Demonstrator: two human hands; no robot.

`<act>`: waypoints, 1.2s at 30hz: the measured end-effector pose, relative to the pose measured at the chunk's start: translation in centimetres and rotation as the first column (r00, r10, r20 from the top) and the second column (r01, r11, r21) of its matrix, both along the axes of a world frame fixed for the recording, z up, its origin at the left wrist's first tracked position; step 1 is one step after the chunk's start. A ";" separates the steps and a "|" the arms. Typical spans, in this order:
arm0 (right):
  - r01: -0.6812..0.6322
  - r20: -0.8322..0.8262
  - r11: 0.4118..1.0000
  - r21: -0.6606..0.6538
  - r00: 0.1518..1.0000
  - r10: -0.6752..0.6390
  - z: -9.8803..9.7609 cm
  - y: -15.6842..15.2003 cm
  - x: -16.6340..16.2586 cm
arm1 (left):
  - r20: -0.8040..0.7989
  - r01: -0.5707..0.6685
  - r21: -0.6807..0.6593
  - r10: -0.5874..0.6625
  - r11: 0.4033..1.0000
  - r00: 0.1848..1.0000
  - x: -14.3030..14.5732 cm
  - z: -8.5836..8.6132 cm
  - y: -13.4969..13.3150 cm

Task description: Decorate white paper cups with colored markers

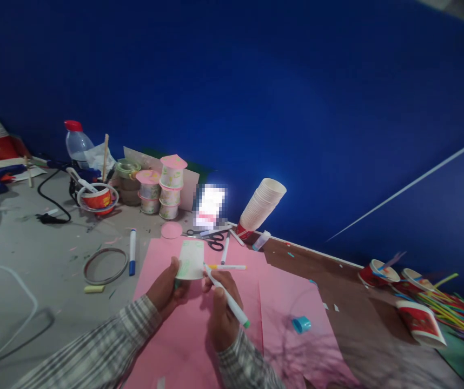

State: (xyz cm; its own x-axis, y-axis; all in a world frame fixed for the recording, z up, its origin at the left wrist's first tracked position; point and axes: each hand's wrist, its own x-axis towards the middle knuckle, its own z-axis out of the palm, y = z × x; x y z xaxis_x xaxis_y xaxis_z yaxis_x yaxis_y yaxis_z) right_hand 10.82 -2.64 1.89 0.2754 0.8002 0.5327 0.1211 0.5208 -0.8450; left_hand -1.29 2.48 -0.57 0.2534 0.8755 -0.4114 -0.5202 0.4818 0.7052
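Observation:
My left hand (172, 287) is closed around the side of a white paper cup (192, 260) with faint green marks drawn on it. In my right hand (223, 308) is a white marker (232, 302) with a green end; its tip points at the cup's right side. Whether the tip touches the cup I cannot tell. Beneath both hands lies pink paper (199, 346). Beyond the cup are black-handled scissors (216, 241), a yellow-tipped marker (232, 267) and a pink paper disc (171, 230).
Decorated cup towers (170, 192) stand at the back beside a glowing phone (210, 208). A leaning stack of paper cups (261, 205) rests near the blue wall. To the left lie a tape ring (105, 266) and a blue-capped marker (132, 252); colourful pipe cleaners (451, 316) spread at right.

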 end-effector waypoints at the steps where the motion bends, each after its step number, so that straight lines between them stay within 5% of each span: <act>1: -0.009 0.014 1.000 -0.015 1.000 0.009 0.0 0.0 0.0 | -0.007 0.000 0.008 0.000 1.000 1.000 0.0 0.0 0.0; 21: -0.053 -0.137 0.996 -0.071 0.990 0.043 -1.6 0.4 -0.1 | -0.015 0.007 0.095 -0.006 0.995 1.000 0.0 -0.7 -0.1; 36: -0.084 -0.011 0.992 -0.091 0.996 0.083 -1.7 0.0 0.1 | -0.037 -0.019 0.141 0.024 0.990 0.999 0.2 -0.5 -0.2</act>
State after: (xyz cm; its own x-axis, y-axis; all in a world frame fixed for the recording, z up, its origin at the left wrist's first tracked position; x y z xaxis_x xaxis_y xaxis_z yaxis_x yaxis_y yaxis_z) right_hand 10.92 -2.59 0.23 0.2090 0.8656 0.4550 0.0746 0.4498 -0.8900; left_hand -1.07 2.27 -1.05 0.2201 0.9306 -0.2925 -0.5005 0.3651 0.7850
